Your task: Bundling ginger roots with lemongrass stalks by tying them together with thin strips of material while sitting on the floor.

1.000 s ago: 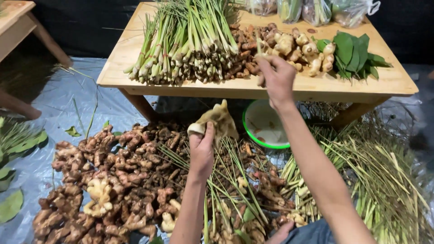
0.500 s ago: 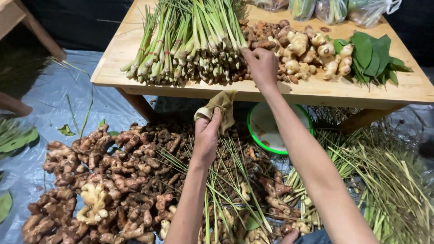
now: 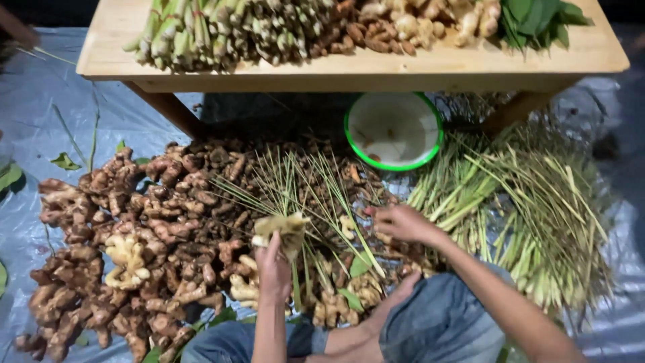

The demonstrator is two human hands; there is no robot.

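Observation:
My left hand (image 3: 272, 265) grips a pale, flat piece of ginger (image 3: 282, 228) and holds it upright over the floor pile. My right hand (image 3: 401, 222) is low over the heap, fingers bent and pointing left, touching small roots and thin green stalks (image 3: 302, 181); whether it holds one I cannot tell. A big heap of brown ginger roots (image 3: 134, 235) covers the floor on the left. Bundled lemongrass (image 3: 537, 202) lies on the floor to the right. My knees in blue jeans (image 3: 437, 323) are at the bottom.
A low wooden table (image 3: 376, 67) spans the top, carrying lemongrass (image 3: 222, 30), roots (image 3: 403, 23) and green leaves (image 3: 537, 17). Under its edge sits a white bowl with a green rim (image 3: 393, 131). A grey plastic sheet (image 3: 40, 101) covers the floor.
My right hand has come down from the roots on the table to the floor pile. My left hand has dropped lower, still holding the ginger piece. The view has tilted downward.

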